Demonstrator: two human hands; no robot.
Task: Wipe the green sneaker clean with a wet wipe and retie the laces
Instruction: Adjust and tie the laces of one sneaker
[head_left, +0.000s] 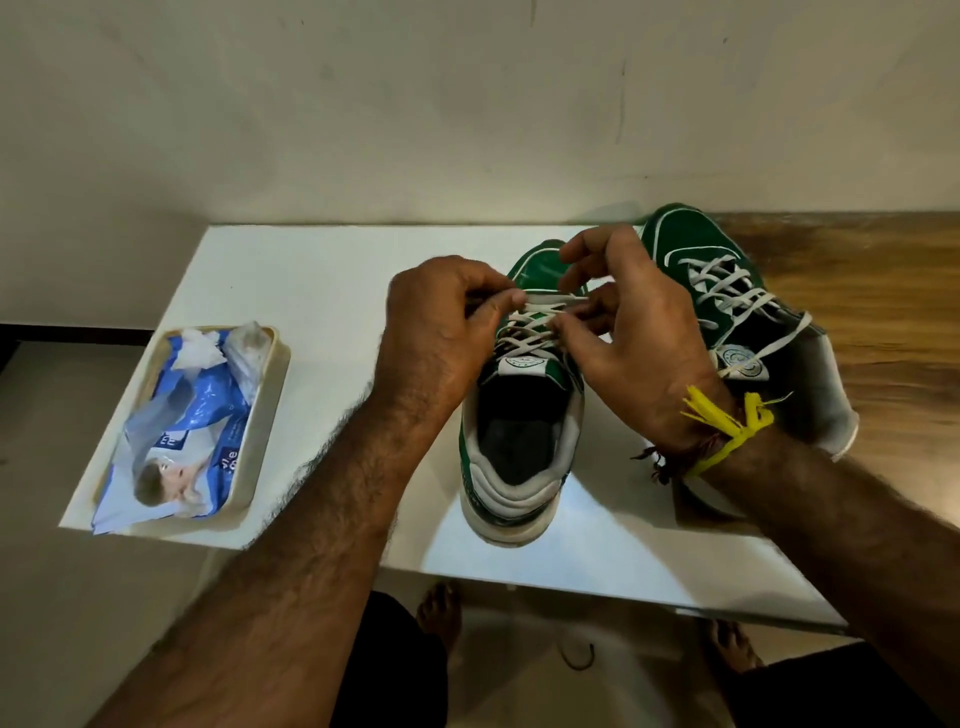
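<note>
Green sneaker (519, 415), one of two on the white table (322, 291), is sitting upright at the middle of the tabletop, heel toward me and toe pointing to twelve o'clock. I am counting two shoes, two hands, one tray and one wipe packet.

My left hand (441, 327) is pinching one white lace (540, 312) between thumb and forefinger at nine o'clock of the lacing, the other fingers curling in.

My right hand (634, 332) is working at three o'clock of the lacing, fingertips closing on the lace ends above the tongue, with the index finger arching over the toe. A yellow thread band (727, 426) is circling that wrist.

I am seeing the second sneaker (727, 291) at two o'clock of the first, just beside it, leaning on its side with its laces loose.

At nine o'clock, well apart from the shoes, a cream tray (270, 410) is holding a blue wet wipe packet (197, 415), crumpled and open, near the table's left edge.
</note>
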